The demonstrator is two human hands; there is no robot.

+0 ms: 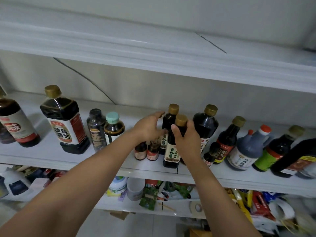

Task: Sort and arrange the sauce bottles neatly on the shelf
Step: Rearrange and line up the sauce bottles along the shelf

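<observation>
Glossy white shelf [51, 158]; shiny dark bottles [171, 146], matt gold caps [181, 120].

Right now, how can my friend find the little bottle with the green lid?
On the white middle shelf, look left of the left hand. A short dark bottle stands there beside a taller black-capped bottle. It alone has a mint-green cap; nearby caps are gold or black.

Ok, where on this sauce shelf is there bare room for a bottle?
Bare shelf lies behind the teal-capped bottle up to the wall, and between the square bottle and the red-logo bottle. Right of the slim bottle in the right hand, bottles stand packed, small ones in front.
</observation>
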